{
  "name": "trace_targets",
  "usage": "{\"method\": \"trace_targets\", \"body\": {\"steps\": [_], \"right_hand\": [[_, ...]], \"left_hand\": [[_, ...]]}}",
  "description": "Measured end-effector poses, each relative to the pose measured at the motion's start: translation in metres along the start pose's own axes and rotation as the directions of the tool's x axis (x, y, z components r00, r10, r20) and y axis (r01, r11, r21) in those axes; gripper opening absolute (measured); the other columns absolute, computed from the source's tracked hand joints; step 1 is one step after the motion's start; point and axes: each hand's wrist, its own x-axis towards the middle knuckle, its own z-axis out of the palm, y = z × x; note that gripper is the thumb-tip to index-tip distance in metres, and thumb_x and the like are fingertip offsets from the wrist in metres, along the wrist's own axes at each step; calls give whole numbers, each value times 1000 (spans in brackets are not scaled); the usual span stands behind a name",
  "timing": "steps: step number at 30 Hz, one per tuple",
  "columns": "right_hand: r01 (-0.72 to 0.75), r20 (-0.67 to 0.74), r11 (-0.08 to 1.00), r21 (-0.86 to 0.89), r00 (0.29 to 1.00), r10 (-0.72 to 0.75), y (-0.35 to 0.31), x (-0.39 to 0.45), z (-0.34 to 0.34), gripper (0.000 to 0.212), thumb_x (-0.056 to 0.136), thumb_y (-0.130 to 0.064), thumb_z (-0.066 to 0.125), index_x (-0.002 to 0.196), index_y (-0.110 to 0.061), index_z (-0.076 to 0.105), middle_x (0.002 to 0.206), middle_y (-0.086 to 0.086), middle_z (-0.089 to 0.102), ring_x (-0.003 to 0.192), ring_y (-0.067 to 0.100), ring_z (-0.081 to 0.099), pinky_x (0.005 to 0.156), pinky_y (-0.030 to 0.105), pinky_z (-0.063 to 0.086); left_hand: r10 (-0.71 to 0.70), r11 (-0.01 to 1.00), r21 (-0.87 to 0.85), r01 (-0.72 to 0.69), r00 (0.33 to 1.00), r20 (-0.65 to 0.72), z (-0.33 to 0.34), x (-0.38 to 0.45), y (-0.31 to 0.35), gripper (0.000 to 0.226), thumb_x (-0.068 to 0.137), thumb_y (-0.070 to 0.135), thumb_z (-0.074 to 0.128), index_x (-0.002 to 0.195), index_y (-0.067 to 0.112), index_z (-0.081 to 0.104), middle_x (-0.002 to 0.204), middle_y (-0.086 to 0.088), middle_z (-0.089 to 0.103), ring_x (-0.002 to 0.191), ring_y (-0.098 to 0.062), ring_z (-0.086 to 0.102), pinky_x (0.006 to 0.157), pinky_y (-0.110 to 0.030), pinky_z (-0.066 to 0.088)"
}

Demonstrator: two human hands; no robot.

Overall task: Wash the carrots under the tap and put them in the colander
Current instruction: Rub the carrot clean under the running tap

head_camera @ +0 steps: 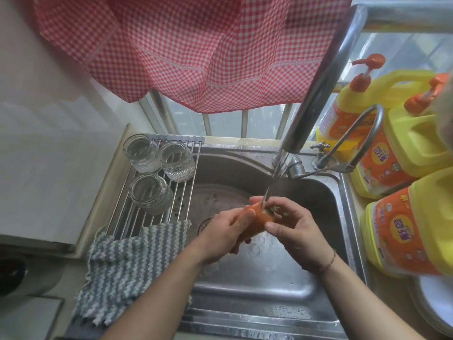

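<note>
Rinsing one orange carrot (255, 223) under the steel tap's stream (274, 175).
Gripped lengthwise by left hand (226, 231), right hand (294, 231) pinching the stalk end.

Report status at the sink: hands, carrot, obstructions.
Left hand and right hand both grip carrot. Tap stream hits its top end. Colander not in view. Nothing blocking.
</note>
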Motion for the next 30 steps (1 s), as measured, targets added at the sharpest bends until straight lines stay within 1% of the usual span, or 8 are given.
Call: {"method": "trace_targets", "body": {"steps": [2,7,10,14,16,19,24,30], "right_hand": [[8,-49,986,-169,999,-17,-2,1,2,41,75,-26,81,114,-21,68,121,14,66,113,35,62,93,48,54],[-103,-172,859,-501,985,18,0,8,9,26,88,-37,67,112,-32,58,89,9,69,66,27,71,65,46,60],[-99,-167,899,-426,985,30,5,9,1,22,93,-28,64,113,-22,58,90,18,67,67,33,69,66,52,60],[-91,-117,952,-292,991,59,3,5,-13,25,86,-26,63,111,-27,62,107,22,62,86,28,68,71,44,60],[-54,-92,950,-307,995,27,3,3,-14,25,87,-26,63,111,-30,62,108,19,62,88,25,67,71,41,60],[13,-83,956,-292,996,-38,4,2,-15,29,87,-32,65,115,-30,61,110,19,61,92,28,65,74,44,59],[65,-10,915,-398,997,-75,4,1,-12,33,86,-38,63,118,-34,56,101,12,61,88,26,62,75,39,58],[45,-3,932,-359,999,-50,-1,6,-22,30,89,-17,61,119,-20,58,95,9,64,80,22,61,74,37,56]], "left_hand": [[18,1000,-1,-18,998,-59,3,2,-1,73,79,81,45,97,14,67,70,-1,63,55,-20,55,49,-31,45],[44,977,212,-4,982,-185,12,2,-13,62,83,82,38,98,29,67,72,17,65,62,-1,57,61,-33,47],[35,975,222,-8,992,-118,14,-5,-15,58,87,79,39,112,31,61,82,17,64,69,2,57,67,-31,47],[43,975,217,-57,997,69,7,-10,-3,26,104,30,48,129,32,46,101,13,58,78,8,54,74,-15,44],[-25,997,79,15,991,133,4,-10,5,30,103,20,51,132,30,46,99,1,59,76,-4,56,73,-24,49],[-30,999,-23,32,997,77,7,-7,13,31,97,36,59,123,19,57,91,-5,63,70,-19,58,65,-34,51],[-128,989,-86,117,983,-132,19,1,20,75,73,79,56,75,4,66,65,-11,61,53,-23,51,52,-35,41],[-199,939,-292,183,980,-26,18,-2,20,56,84,56,63,93,1,73,77,-15,63,64,-26,51,53,-30,41]]}}
